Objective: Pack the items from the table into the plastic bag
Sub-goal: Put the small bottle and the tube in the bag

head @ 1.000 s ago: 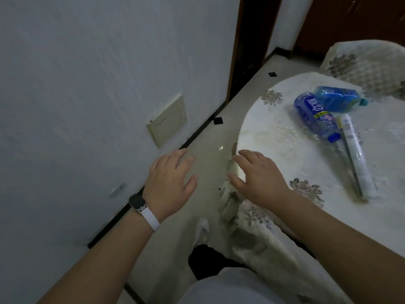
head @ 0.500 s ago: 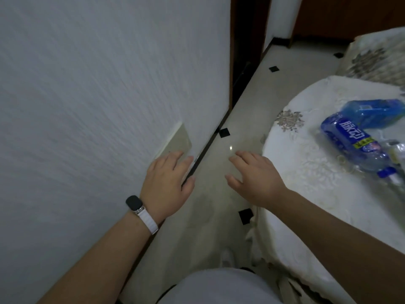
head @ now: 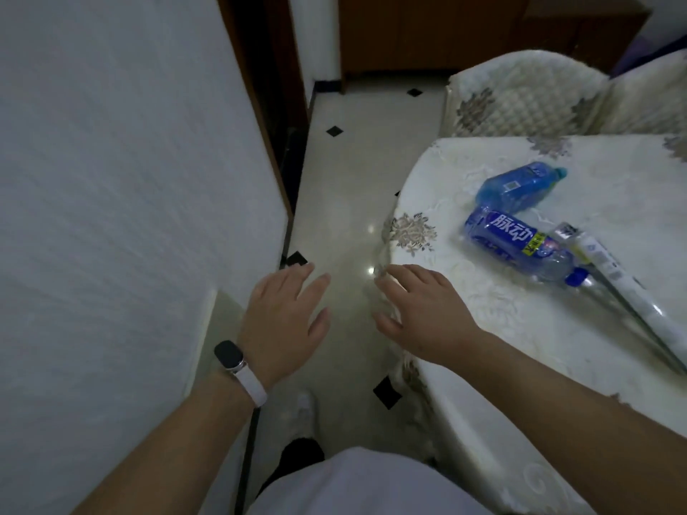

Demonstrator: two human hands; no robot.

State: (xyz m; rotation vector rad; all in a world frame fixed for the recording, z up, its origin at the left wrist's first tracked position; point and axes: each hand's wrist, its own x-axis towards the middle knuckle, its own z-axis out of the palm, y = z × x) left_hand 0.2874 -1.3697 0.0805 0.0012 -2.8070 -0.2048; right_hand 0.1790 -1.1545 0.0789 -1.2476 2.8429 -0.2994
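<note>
Bottles [head: 516,243], 2 blue plastic, lie on embossed tablecloth [head: 464,302]; left hand [head: 284,321], right hand [head: 423,314] splayed, empty.

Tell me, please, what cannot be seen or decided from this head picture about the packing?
- Plastic bag: not in the head view.
- Long white roll: its near end runs off the right edge.
- Farther blue bottle: label too small to read.
- Table: its right part is cut off, so other items may be unseen.
- Left hand and right hand: open, holding nothing; palms face away.
</note>
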